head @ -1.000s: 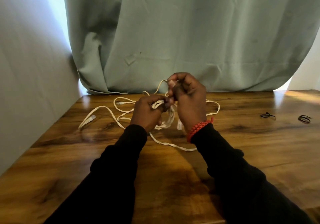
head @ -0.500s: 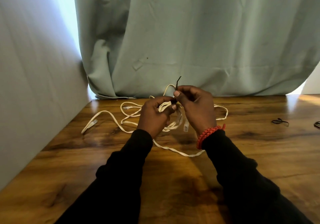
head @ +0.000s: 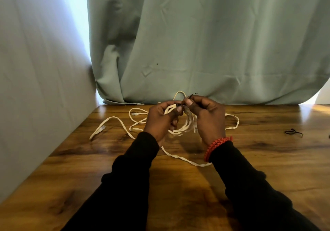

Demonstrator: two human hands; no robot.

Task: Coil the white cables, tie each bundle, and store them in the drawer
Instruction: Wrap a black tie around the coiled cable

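So the left hand (head: 161, 119) is curling its fingers round a small bunch of loops of the white cable (head: 180, 123), gripping them up off the bench (head: 178, 186). The right hand (head: 205, 118) is pinching a thin black tie (head: 192, 95) between thumb and fingertips right at the top of that bunch, with the tie's free end sticking up past the fingers. Looks to me like the tie is just getting wrapped or twisted on, not finished yet, though I can't tell how many turns are on it since the fingers are covering that spot.

Honestly this is looking early in the job. Only part of the cable is gathered in the hands. A lot of it is sprawling loose over the bench: one long run going out to the left and ending in a plug (head: 102, 128), a loop lying off to the right, another strand trailing toward the near side under the wrists. Whether that's one cable or several, I can't say.

Another black tie (head: 292, 132) is lying well apart on the right of the bench, probably waiting for another bundle. No drawer showing anywhere, so the storing part is all still to come. A green curtain (head: 196, 43) is hanging at the far edge
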